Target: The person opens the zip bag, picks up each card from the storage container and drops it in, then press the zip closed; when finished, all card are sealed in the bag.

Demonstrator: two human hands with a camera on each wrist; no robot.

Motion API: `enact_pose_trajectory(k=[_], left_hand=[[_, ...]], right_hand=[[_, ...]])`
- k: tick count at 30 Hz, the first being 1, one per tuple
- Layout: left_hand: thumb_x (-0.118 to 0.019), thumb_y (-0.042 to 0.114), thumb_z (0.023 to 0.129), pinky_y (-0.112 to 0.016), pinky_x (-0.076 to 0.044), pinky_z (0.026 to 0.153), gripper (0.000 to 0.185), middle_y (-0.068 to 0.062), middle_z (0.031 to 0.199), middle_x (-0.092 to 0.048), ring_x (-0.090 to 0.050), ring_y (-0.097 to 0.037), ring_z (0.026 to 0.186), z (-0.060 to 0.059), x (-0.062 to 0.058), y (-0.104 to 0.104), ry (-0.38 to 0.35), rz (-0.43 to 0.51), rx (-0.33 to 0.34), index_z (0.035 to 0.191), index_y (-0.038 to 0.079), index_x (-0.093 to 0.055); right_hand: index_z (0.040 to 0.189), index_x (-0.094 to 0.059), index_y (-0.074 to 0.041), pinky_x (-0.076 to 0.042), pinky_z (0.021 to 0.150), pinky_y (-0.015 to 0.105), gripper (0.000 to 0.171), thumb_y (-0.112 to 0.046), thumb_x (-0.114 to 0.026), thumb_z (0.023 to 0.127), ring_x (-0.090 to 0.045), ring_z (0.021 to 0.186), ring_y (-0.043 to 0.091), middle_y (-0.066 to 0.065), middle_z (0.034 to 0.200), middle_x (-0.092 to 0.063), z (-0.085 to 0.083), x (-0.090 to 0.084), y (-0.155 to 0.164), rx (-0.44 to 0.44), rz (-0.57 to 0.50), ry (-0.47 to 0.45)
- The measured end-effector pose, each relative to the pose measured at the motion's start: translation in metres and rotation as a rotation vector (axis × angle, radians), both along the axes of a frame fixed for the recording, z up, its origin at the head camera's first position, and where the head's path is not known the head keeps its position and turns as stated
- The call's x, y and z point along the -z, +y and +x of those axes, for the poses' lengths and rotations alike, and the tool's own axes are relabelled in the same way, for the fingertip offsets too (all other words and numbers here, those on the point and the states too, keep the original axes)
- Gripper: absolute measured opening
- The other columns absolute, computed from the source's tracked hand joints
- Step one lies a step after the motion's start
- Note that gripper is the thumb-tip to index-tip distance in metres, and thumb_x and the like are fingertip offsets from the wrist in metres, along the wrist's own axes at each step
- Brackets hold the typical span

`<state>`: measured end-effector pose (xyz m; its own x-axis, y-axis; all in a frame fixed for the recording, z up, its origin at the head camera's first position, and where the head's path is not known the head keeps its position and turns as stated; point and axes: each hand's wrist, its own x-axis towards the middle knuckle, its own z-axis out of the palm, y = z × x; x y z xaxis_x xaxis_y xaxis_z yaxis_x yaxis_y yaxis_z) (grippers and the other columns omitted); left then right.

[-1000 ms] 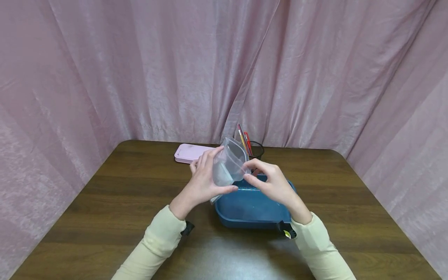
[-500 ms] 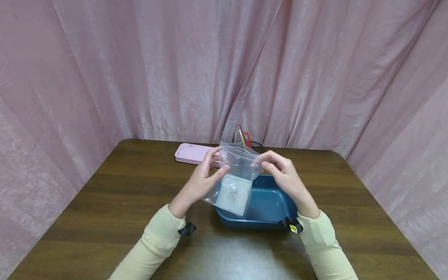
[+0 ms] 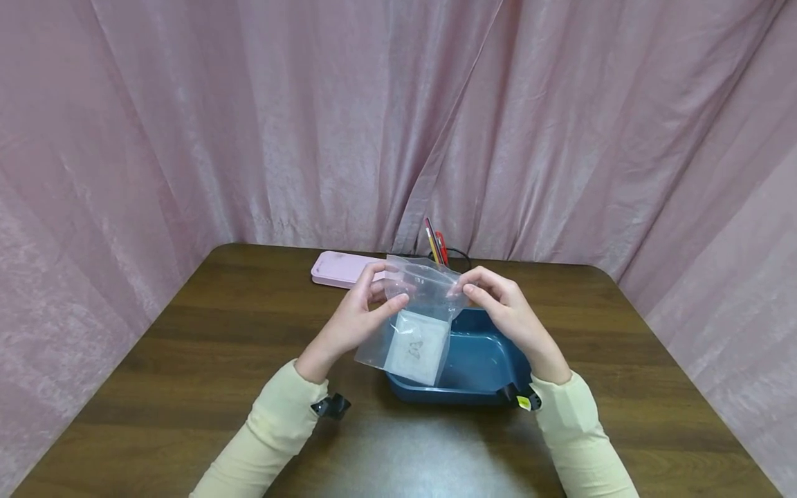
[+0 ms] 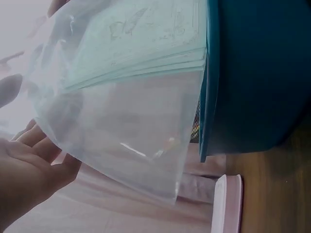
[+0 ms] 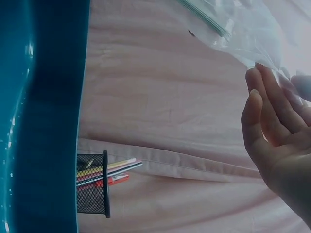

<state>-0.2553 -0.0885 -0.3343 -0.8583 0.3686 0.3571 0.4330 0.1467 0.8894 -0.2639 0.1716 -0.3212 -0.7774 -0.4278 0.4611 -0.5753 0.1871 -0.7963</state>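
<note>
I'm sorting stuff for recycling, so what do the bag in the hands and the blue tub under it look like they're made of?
The bag looks like thin clear plastic film: see-through, wrinkled, glossy, with white sheets inside. The blue tub seems to be rigid moulded plastic, smooth with a slight sheen, though the exact type cannot be told.

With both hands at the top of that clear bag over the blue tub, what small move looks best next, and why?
Probably run the fingertips along the top edge to press it shut. The left hand and right hand pinch the zip bag's top corners, it hangs upright above the blue tub, and the white cards sit at its bottom.
</note>
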Motion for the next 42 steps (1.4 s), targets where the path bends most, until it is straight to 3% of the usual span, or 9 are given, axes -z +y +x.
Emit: enact_pose_trajectory(k=[5, 11, 18, 22, 25, 30, 34, 39, 42], left_hand=[[-0.065, 0.011, 0.091, -0.025, -0.052, 0.077, 0.048, -0.018, 0.113, -0.070, -0.069, -0.017, 0.095, -0.002, 0.001, 0.000, 0.026, 0.019, -0.048, 0.131, 0.010, -0.040], [-0.067, 0.005, 0.089, -0.021, -0.051, 0.073, 0.044, -0.024, 0.097, -0.071, -0.068, -0.005, 0.077, -0.008, -0.001, -0.004, 0.080, 0.064, -0.085, 0.126, 0.004, -0.043], [-0.064, 0.012, 0.092, -0.022, -0.049, 0.071, 0.024, -0.020, 0.082, -0.072, -0.067, -0.006, 0.069, -0.014, -0.011, -0.003, 0.119, 0.033, -0.137, 0.113, 0.003, -0.057], [-0.065, 0.016, 0.093, -0.021, -0.042, 0.059, 0.014, -0.017, 0.075, -0.072, -0.063, -0.006, 0.062, -0.017, -0.015, -0.001, 0.158, 0.045, -0.189, 0.101, 0.004, -0.064], [-0.065, 0.015, 0.092, -0.020, -0.038, 0.053, 0.012, -0.017, 0.072, -0.071, -0.061, -0.005, 0.059, -0.018, -0.015, 0.000, 0.186, 0.061, -0.221, 0.096, 0.003, -0.066], [-0.063, 0.015, 0.093, -0.021, -0.048, 0.059, 0.014, -0.019, 0.072, -0.071, -0.065, -0.003, 0.060, -0.022, -0.015, 0.000, 0.178, 0.076, -0.218, 0.095, 0.001, -0.065], [-0.059, 0.019, 0.096, -0.021, -0.044, 0.056, 0.017, -0.017, 0.072, -0.072, -0.065, -0.004, 0.061, -0.025, -0.019, -0.001, 0.175, 0.060, -0.225, 0.097, 0.003, -0.066], [-0.059, 0.020, 0.097, -0.022, -0.048, 0.058, 0.017, -0.015, 0.071, -0.072, -0.068, -0.012, 0.061, -0.032, -0.023, -0.001, 0.226, 0.030, -0.224, 0.095, 0.004, -0.065], [-0.060, 0.019, 0.096, -0.022, -0.047, 0.056, 0.015, -0.012, 0.070, -0.071, -0.067, -0.016, 0.060, -0.037, -0.023, 0.001, 0.290, -0.036, -0.245, 0.096, 0.005, -0.066]], right_hand=[[0.105, -0.062, 0.002, -0.054, 0.084, 0.022, 0.016, -0.007, -0.051, 0.099, -0.064, 0.090, 0.006, -0.005, 0.095, -0.067, -0.001, 0.000, 0.001, 0.012, 0.020, 0.000], [0.102, -0.064, -0.001, -0.054, 0.074, 0.023, 0.012, -0.008, -0.056, 0.096, -0.062, 0.080, 0.007, 0.009, 0.092, -0.067, -0.007, -0.005, 0.002, 0.039, 0.077, 0.034], [0.108, -0.060, -0.001, -0.055, 0.078, 0.022, 0.015, -0.007, -0.060, 0.094, -0.068, 0.079, 0.006, 0.016, 0.088, -0.070, -0.016, -0.006, -0.004, 0.023, 0.078, 0.041], [0.113, -0.057, 0.001, -0.055, 0.077, 0.021, 0.021, -0.005, -0.061, 0.093, -0.069, 0.078, 0.005, 0.021, 0.089, -0.071, -0.018, -0.006, -0.007, 0.042, 0.037, 0.056], [0.113, -0.057, 0.001, -0.054, 0.074, 0.020, 0.022, -0.003, -0.062, 0.092, -0.068, 0.076, 0.003, 0.021, 0.088, -0.071, -0.018, -0.007, -0.008, 0.072, 0.019, 0.070], [0.111, -0.059, 0.002, -0.054, 0.074, 0.018, 0.022, -0.001, -0.063, 0.090, -0.068, 0.075, 0.002, 0.021, 0.084, -0.072, -0.019, -0.010, -0.008, 0.088, 0.011, 0.118], [0.110, -0.059, 0.003, -0.053, 0.073, 0.018, 0.020, 0.000, -0.063, 0.091, -0.068, 0.074, 0.002, 0.022, 0.083, -0.071, -0.022, -0.014, -0.006, 0.086, 0.015, 0.126], [0.114, -0.059, -0.004, -0.051, 0.076, 0.019, 0.023, -0.007, -0.063, 0.092, -0.068, 0.079, 0.006, 0.017, 0.089, -0.073, -0.027, -0.021, -0.005, 0.126, 0.112, 0.071], [0.117, -0.060, -0.009, -0.050, 0.080, 0.024, 0.026, -0.015, -0.064, 0.093, -0.067, 0.087, 0.010, 0.009, 0.096, -0.073, -0.030, -0.027, -0.009, 0.170, 0.233, 0.104]])
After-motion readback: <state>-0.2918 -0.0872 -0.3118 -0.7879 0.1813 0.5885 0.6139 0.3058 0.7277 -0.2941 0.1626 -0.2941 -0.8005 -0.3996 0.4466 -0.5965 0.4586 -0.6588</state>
